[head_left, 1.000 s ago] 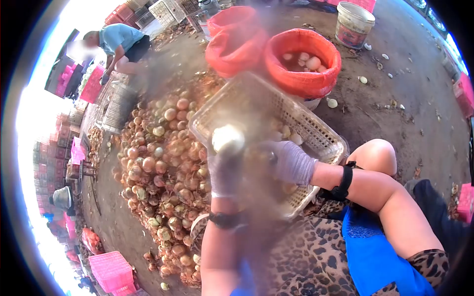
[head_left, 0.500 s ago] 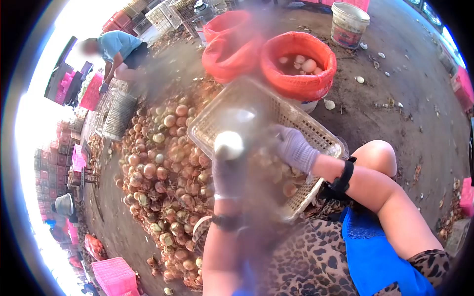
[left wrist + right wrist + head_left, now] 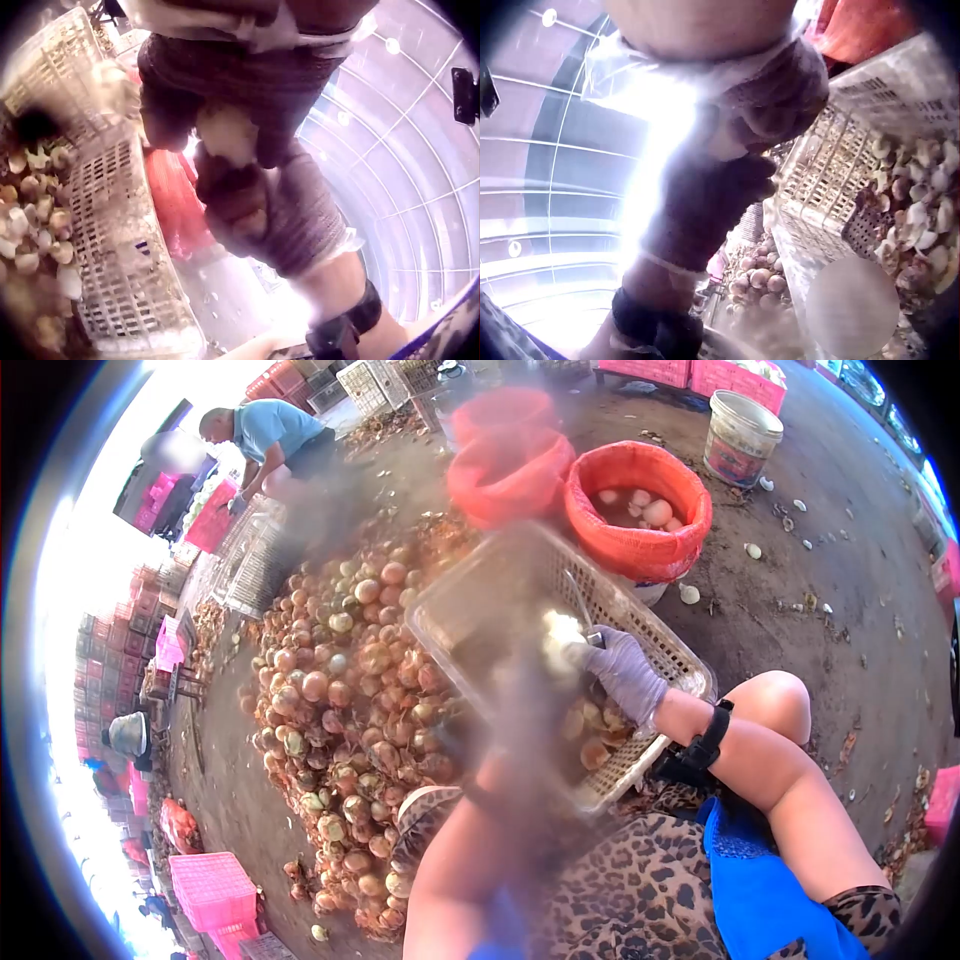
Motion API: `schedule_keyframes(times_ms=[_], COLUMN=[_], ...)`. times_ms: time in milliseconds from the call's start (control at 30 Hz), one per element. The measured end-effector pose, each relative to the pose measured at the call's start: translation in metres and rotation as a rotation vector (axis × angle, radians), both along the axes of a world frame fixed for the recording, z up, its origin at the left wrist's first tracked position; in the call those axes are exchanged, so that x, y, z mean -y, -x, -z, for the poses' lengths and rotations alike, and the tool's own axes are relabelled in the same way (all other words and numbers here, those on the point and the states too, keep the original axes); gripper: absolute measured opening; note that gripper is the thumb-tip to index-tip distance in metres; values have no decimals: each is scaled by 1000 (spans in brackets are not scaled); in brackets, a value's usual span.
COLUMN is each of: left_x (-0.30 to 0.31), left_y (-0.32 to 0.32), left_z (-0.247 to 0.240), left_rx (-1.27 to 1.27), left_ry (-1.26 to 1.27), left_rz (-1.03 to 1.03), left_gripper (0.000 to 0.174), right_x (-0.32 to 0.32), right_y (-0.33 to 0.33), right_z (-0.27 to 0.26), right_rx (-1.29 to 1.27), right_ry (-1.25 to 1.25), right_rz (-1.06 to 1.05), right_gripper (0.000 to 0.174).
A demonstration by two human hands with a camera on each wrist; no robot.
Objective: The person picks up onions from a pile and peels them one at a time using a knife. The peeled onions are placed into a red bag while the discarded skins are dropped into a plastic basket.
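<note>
A peeled white onion point(image 3: 560, 643) is held over the plastic crate point(image 3: 672, 650). My gloved left hand point(image 3: 236, 79) grips it, fingers around its sides in the left wrist view, while a smudge hides most of this hand in the head view. Right beside the onion, my gloved right hand point(image 3: 630, 678) grips what looks like a small knife point(image 3: 597, 640), its dark handle end showing above the fingers. The two hands meet at the onion point(image 3: 227, 135) in both wrist views. Peels and onion pieces point(image 3: 922, 217) lie in the crate.
A large heap of unpeeled onions point(image 3: 340, 730) lies left of the crate. Beyond it stand a red-lined bucket point(image 3: 640, 565) with peeled onions, other red bags point(image 3: 510, 475) and a white bucket point(image 3: 743, 440). Another person point(image 3: 275, 435) bends over crates at the far left.
My left hand has brought the white onion rightward and turned it towards my right hand. Half a second ago the hands were further apart. The head view has shifted slightly.
</note>
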State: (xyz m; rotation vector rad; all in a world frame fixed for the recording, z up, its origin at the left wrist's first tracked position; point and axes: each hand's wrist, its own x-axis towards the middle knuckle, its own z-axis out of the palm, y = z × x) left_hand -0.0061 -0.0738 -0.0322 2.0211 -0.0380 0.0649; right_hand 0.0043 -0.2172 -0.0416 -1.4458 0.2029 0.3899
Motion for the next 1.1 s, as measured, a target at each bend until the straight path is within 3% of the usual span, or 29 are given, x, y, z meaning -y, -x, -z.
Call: schedule_keyframes(times_ms=[67,133,233,300,367,467,667,733,800,900,1000,1067,1100], left_x=[1,5,3,-4,-13,-33,-46,-49,-52,-41,-24,-13,-3], left_y=[6,6,7,8,4,-1,-9,-7,-21,-11,-5,3,11], left_z=[-8,-29,-37,-47,-25,-31,-5,-10,18,-7,-4,-25,-45], left_rx=[-61,-267,-345,-432,-182,-364,-282,-384,-206,-224,-44,-449,-370], left_ry=[-113,148,553,920,681,867,678,930,604,733,454,1354,1093], left_rz=[-25,-76,2,115,223,308,221,213,236,166,189,384,279], left_gripper=[50,50,55,59,65,67,57,47,49,53,57,62,62], right_x=[-7,-10,-6,4,12,18,31,46,43,45,31,19,14], right_y=[1,3,-5,1,1,-1,1,-7,1,1,7,14,15], right_z=[-10,-23,4,-31,-47,-46,-38,-23,-44,-36,-56,-58,-48], right_rx=[31,-3,153,70,35,58,103,-59,-52,-116,-69,-3,32], right_ry=[151,232,95,63,-47,-204,-226,-387,-418,-449,-421,-348,-293], right_rz=[9,22,80,-3,-81,-179,-278,-310,-226,-223,-204,-178,-168], right_gripper=[27,26,26,27,30,34,25,18,14,14,22,30,34])
